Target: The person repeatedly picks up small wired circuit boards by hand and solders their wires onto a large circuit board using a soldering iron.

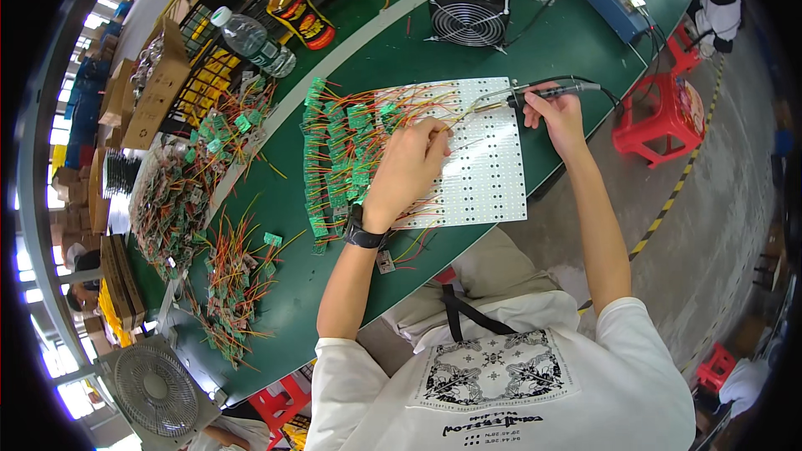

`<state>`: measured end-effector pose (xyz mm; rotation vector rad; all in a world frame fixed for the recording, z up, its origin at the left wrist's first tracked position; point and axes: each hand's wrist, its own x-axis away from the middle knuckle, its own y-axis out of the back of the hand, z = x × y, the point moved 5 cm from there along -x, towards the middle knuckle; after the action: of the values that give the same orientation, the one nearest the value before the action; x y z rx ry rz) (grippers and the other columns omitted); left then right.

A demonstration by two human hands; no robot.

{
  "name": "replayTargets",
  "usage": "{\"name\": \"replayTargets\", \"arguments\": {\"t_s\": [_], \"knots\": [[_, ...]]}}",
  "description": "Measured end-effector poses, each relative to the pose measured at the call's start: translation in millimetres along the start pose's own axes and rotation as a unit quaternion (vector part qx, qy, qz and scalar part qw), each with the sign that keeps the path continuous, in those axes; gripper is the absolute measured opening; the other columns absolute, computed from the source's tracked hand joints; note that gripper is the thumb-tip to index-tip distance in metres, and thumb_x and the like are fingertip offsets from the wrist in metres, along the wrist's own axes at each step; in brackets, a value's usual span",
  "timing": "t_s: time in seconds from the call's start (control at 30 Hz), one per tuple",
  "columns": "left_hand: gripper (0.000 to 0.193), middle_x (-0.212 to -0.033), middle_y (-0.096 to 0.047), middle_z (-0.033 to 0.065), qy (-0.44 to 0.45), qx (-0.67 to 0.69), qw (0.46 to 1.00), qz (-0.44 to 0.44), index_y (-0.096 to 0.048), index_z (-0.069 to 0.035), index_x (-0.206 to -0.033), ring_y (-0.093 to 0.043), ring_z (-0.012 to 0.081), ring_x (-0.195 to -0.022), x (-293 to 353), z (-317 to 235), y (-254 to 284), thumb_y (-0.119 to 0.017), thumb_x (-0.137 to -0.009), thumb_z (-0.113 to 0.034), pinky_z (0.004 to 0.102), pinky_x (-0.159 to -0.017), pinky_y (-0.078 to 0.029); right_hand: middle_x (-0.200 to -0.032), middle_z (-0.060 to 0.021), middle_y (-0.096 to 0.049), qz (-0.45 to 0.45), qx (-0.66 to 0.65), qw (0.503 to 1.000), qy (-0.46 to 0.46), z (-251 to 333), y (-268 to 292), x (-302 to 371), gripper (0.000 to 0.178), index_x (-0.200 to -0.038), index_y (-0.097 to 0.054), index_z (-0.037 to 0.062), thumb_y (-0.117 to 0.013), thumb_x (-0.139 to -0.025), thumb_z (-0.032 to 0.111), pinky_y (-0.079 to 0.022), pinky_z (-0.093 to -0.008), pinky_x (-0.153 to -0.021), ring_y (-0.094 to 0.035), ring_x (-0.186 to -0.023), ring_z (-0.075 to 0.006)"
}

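My right hand (pixel 555 115) is closed around the dark handle of a soldering iron (pixel 535 100), whose metal tip points left over a white perforated board (pixel 484 184). A dark cable loops behind its handle. My left hand (pixel 415 154), with a black band on the wrist, rests over the middle of the board. Its fingers are curled and pinched at a thin wire close to the iron's tip; the exact grip is partly hidden. Rows of small green circuit boards (pixel 315 159) with red and yellow wires lie along the board's left side, their wires reaching across it.
Loose wired circuit boards (pixel 238 284) pile up at the left. A water bottle (pixel 253 42) and a yellow-capped drink bottle (pixel 301 15) stand behind them. A small black fan (pixel 469 17) and a blue soldering station (pixel 614 4) sit at the back. A red stool (pixel 664 121) is at right.
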<state>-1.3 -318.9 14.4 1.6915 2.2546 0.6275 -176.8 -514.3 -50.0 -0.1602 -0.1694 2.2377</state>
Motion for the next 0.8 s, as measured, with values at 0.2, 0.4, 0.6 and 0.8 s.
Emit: {"name": "replayTargets", "arguments": {"t_s": [0.2, 0.4, 0.6, 0.8], "knots": [[0.018, -0.076, -0.066, 0.0163, -0.057, -0.075, 0.996, -0.006, -0.065, 0.006, -0.095, -0.062, 0.0234, -0.059, 0, -5, -3, -0.056, -0.092, -0.01, 0.0349, -0.059, -0.047, -0.075, -0.0102, -0.065, 0.004, 0.014, 1.0, 0.005, -1, -1, 0, 0.02, -0.1, -0.063, -0.005, -0.069, -0.086, 0.008, -0.046, -0.0242, -0.051, -0.062, -0.058, -0.0151], [0.018, -0.078, -0.066, 0.0167, -0.072, -0.081, 0.992, -0.07, -0.067, 0.005, -0.093, -0.065, 0.0257, -0.064, -2, -10, -3, -0.06, -0.088, -0.011, 0.0347, -0.06, -0.048, -0.075, -0.0106, -0.065, 0.003, 0.013, 1.0, 0.011, -2, 1, 0, 0.02, -0.101, -0.063, -0.005, -0.069, -0.087, 0.008, -0.046, -0.0245, -0.052, -0.062, -0.059, -0.0149], [0.013, -0.082, -0.068, 0.0117, -0.139, -0.201, 0.956, -0.163, -0.071, -0.001, -0.09, -0.065, 0.026, -0.066, -2, 0, -6, -0.065, -0.084, -0.012, 0.0332, -0.06, -0.05, -0.076, -0.0105, -0.065, 0.014, 0.016, 1.0, 0.007, 2, -4, 2, 0.019, -0.101, -0.063, -0.0054, -0.069, -0.086, 0.006, -0.047, -0.025, -0.053, -0.063, -0.061, -0.0159], [0.012, -0.082, -0.069, 0.0082, -0.127, -0.199, 0.955, -0.182, -0.073, -0.005, -0.089, -0.066, 0.0255, -0.066, -5, 15, -11, -0.068, -0.08, -0.012, 0.0332, -0.061, -0.051, -0.077, -0.0104, -0.066, 0.042, 0.024, 0.999, 0.0, 1, -4, 4, 0.019, -0.1, -0.063, -0.0054, -0.069, -0.086, 0.005, -0.049, -0.0266, -0.056, -0.064, -0.062, -0.0174]]}}
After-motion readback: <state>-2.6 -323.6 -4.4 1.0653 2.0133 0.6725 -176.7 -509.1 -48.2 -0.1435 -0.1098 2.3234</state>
